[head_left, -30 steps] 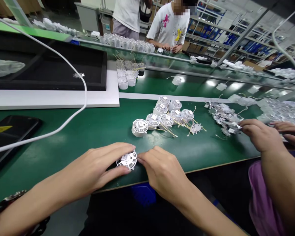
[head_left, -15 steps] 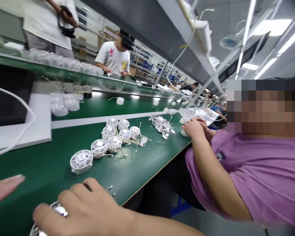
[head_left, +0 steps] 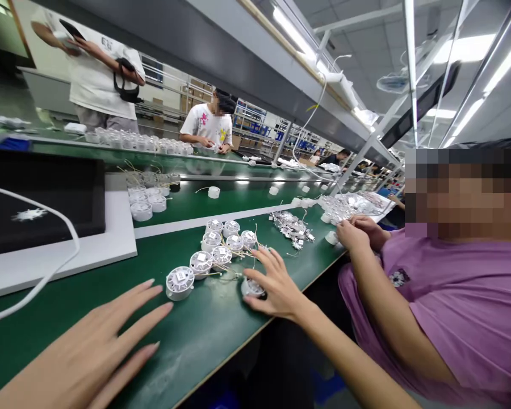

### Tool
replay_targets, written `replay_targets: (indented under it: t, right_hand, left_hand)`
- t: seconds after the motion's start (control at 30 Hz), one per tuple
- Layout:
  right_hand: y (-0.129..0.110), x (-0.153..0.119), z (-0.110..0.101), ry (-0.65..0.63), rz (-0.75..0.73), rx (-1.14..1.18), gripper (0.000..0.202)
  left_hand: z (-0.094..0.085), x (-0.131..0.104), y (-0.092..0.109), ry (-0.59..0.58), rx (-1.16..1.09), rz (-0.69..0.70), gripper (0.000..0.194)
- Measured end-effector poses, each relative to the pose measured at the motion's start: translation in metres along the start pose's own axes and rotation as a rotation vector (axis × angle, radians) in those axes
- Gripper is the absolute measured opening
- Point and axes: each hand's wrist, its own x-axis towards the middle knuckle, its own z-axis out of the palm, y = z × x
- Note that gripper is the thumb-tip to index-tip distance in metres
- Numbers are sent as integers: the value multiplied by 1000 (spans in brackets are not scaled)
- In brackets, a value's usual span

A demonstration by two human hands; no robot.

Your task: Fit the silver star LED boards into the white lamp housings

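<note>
My right hand [head_left: 276, 285] has its thumb and fingers around the sides of a round white housing [head_left: 250, 288] at the green worktop. The fingers hide part of that housing. To the left, my left hand [head_left: 97, 335] is stretched out above the worktop, fingers apart and holding nothing. Just beyond its fingertips stands the nearest housing [head_left: 180, 283] of a cluster of several. They have spoked tops with white square labels, and thin pale wires [head_left: 234, 274] trail from them toward my right hand.
A pile of star-shaped metallic plates [head_left: 293, 227] lies further along the worktop [head_left: 213, 346]. On my right sits a co-worker in a purple shirt [head_left: 464, 307], hands at a white part. A white-framed dark panel [head_left: 119, 227] and a white cable [head_left: 70, 227] are at left.
My right hand has carried the housing from the lower left toward the wired cluster. My left hand has come further into view, fingers spread. The view has shifted left.
</note>
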Motion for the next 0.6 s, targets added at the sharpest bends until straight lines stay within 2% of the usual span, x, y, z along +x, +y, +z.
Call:
replay_targets:
  t: [0.07,0.13,0.23,0.3,0.37,0.5,0.6]
  right_hand:
    - [15,-14,-7,4,33,9,44]
    - [26,-24,-13,-3,58,58,49]
    - [41,-24,-20,18,278,250,54]
    - [56,-10,-21,42,456,349,52]
    - [73,10,-18,26,531,381,49]
    - [89,34,-12,-37,554,446,24]
    - [88,25,-14,20,543,447,12]
  left_hand:
    - [4,34,1,-56,90,174,49]
    - [14,65,1,-66,85,154,47]
    - [36,93,1,-79,21,97,51]
    - [48,99,0,-101,6,95,49]
    - [54,98,0,-121,4,89,47]
    - [50,89,2,-147,-6,-16,41]
    - [44,81,1,-120,-2,-56,34]
